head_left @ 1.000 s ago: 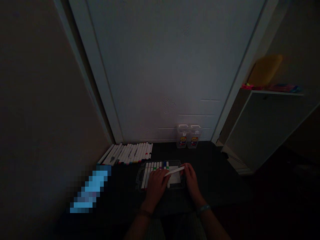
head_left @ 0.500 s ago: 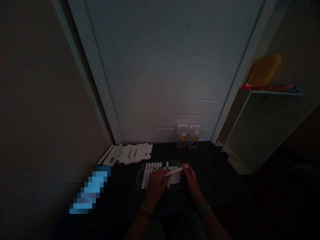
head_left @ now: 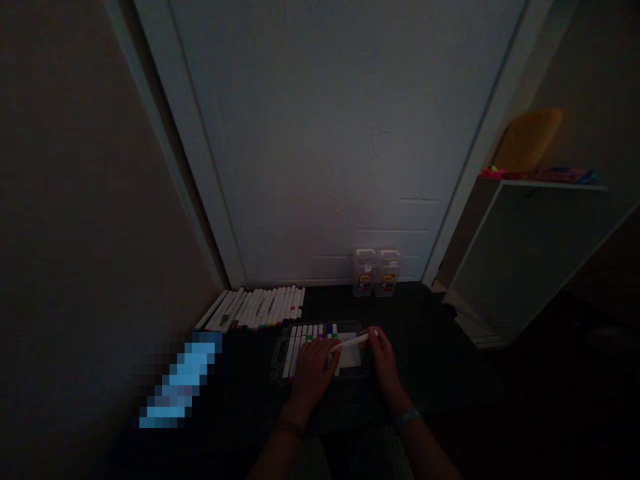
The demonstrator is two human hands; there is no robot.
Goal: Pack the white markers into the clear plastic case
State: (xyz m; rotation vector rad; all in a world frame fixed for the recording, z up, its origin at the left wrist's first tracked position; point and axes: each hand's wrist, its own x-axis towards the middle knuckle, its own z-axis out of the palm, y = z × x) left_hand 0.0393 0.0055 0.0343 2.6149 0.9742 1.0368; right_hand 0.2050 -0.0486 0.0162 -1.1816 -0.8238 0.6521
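A white marker lies slantwise between my two hands, above a clear plastic case. My right hand is closed on its right end, fingers pinched together. At the other end, the thumb and fingers of my left hand are closed on the marker. Inside the case, several white markers stand side by side, some with green, purple or blue bands. A pale sheet shows in the case's right part. My left hand hides some of the markers.
A row of several white markers with coloured ends lies at the table's back left. Two clear upright cases with labels stand against the white door. A blurred blue patch is at left. A cabinet stands at right.
The marker and both hands have barely shifted; the marker lies slightly flatter. Everything else stays in place.
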